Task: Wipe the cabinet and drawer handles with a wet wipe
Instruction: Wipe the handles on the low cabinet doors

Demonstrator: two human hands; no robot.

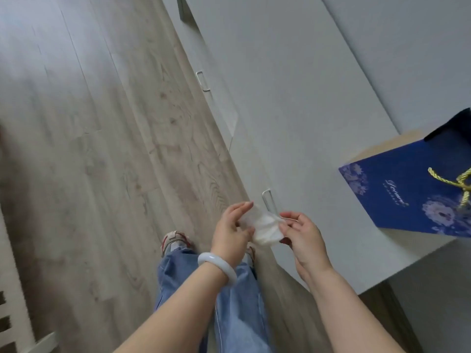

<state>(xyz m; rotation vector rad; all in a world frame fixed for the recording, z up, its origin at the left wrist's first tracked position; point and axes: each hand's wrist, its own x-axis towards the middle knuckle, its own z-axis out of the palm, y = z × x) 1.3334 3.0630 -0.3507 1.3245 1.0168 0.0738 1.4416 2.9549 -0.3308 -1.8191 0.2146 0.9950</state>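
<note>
A white wet wipe [265, 229] is stretched between both hands, just in front of the white cabinet [293, 98]. My left hand [230, 231] pinches its left side and my right hand [303, 233] pinches its right side. A metal bar handle [267, 201] on the cabinet front sits right behind the wipe, its lower end hidden by the wipe and my right fingers. A second metal handle [203, 81] is farther along the cabinet front. A white bangle [216, 267] circles my left wrist.
A blue gift bag [397, 194] with gold cord handles stands on the cabinet top at the right. Wood-look flooring [89, 149] spreads to the left. My jeans [237, 301] and a shoe [175, 242] are below my hands. A white slatted piece [10, 289] is at the lower left.
</note>
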